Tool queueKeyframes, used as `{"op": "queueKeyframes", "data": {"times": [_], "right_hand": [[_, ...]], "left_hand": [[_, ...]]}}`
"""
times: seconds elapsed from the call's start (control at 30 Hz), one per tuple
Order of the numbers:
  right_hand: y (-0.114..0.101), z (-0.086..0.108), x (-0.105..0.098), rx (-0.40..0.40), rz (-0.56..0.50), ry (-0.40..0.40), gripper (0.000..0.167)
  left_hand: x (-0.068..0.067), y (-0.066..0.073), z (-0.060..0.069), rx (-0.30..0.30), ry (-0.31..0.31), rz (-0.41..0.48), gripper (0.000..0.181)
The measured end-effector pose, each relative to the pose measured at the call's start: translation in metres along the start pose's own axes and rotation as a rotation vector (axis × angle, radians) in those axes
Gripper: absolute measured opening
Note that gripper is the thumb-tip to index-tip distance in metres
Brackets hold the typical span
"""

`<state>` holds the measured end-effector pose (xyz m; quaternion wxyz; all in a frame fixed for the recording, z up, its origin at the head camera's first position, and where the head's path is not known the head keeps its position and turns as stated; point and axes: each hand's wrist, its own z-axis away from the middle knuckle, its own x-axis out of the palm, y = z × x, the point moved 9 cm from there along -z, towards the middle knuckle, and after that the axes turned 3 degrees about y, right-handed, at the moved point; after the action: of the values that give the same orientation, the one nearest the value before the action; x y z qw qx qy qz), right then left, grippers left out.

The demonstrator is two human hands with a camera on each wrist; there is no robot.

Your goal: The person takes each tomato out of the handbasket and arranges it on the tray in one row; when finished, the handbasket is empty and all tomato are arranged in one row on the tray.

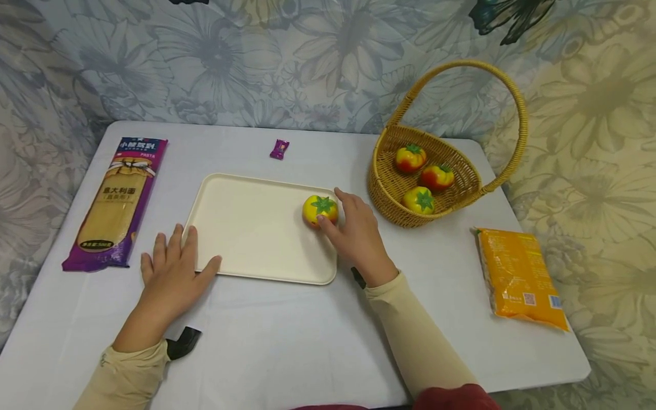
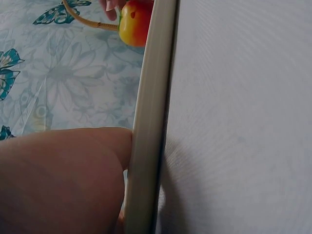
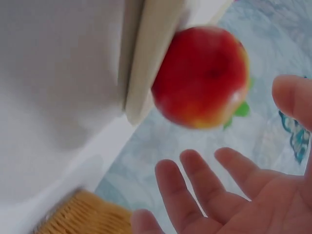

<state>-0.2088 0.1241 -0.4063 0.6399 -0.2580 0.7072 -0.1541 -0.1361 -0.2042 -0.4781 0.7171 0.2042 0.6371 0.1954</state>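
Note:
A cream tray point(image 1: 256, 228) lies on the white table. On its right end rests a yellow-red toy fruit with a green leaf point(image 1: 320, 211), whose red side faces the right wrist view point(image 3: 202, 78). My right hand point(image 1: 356, 233) is beside the fruit, fingers spread; in the right wrist view a gap shows between the fingers point(image 3: 209, 187) and the fruit. My left hand point(image 1: 174, 279) lies with spread fingers at the tray's lower left corner, the thumb at its near edge. In the left wrist view, part of the left hand point(image 2: 63, 180) meets the tray rim point(image 2: 148, 117).
A wicker basket point(image 1: 392, 199) with several toy fruits stands at the back right. An orange packet point(image 1: 520, 276) lies on the right, a pasta packet point(image 1: 115, 205) on the left. Behind the tray is a small purple wrapped candy point(image 1: 279, 149).

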Motion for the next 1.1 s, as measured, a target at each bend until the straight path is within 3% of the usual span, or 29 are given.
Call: {"op": "queueKeyframes", "data": {"times": [0.37,0.6,0.9,1.1], "right_hand": [[0.014,-0.004,-0.045,0.117,-0.034,0.066,0.074],[0.025,-0.008,-0.079,0.125,-0.046,0.136,0.072],[0.055,-0.019,-0.127,0.173,0.037,0.224,0.071],[0.078,-0.020,-0.144,0.274,0.052,0.198,0.077]], "left_hand": [[-0.001,0.002,0.000,-0.002,-0.005,0.006,0.094],[-0.001,0.002,0.000,-0.009,-0.008,0.001,0.093],[-0.001,0.002,0.000,-0.006,-0.006,-0.002,0.093],[0.000,0.002,0.000,-0.008,-0.009,-0.001,0.094]]}}
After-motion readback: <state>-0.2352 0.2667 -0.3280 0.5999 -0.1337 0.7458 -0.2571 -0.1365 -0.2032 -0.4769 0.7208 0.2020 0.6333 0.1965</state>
